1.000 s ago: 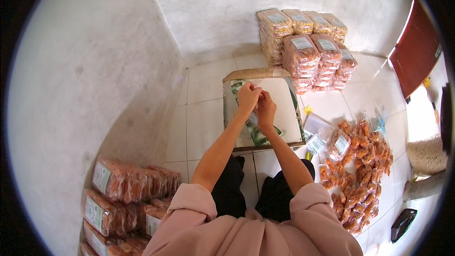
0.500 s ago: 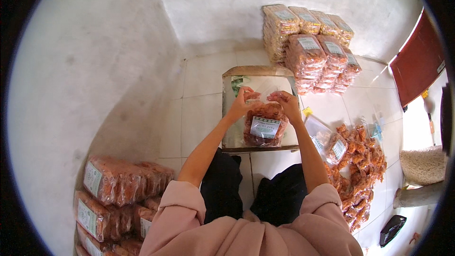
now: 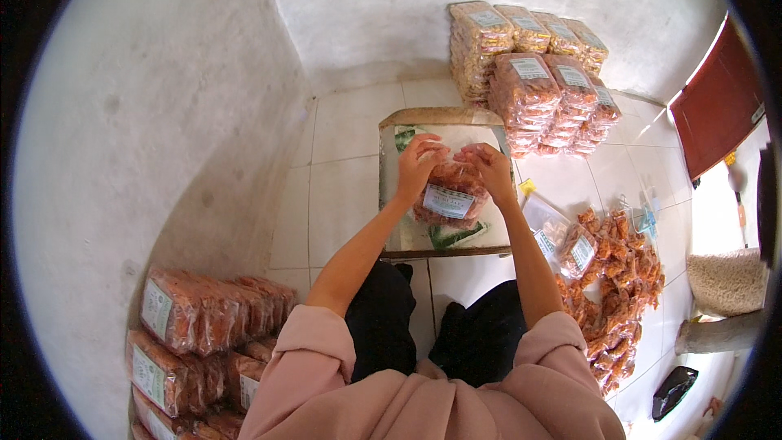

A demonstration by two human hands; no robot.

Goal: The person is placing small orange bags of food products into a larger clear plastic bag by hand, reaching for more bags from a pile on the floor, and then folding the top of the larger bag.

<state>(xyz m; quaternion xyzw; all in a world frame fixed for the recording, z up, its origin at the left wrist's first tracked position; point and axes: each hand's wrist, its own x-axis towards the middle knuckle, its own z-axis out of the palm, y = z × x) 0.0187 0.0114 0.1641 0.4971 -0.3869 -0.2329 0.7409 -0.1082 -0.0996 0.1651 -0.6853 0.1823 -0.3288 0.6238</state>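
Note:
A clear plastic bag of reddish-brown snacks (image 3: 450,181) with a white and green label stands on a low wooden table (image 3: 399,232). At its upper left, my left hand (image 3: 420,161) pinches the gathered top of the bag. My right hand (image 3: 487,166) grips the same top edge from the right, fingers bent inward. The two hands are close together, with little space between the fingertips. Green printed patches (image 3: 456,235) on the table's covering show below the bag. The fingers partly hide the bag's mouth.
Stacked bags of snacks (image 3: 529,90) rise against the back wall. More packed bags (image 3: 204,310) are piled at the lower left. On the tiled floor to my right lie many small snack packets (image 3: 615,293) and one labelled bag (image 3: 577,251). A brown door (image 3: 721,102) is at the far right.
The bag has moved up and away from the table's near edge and tilted back, uncovering a green patch below it. Both hands have drawn closer to the bag's contents, still gripping its top.

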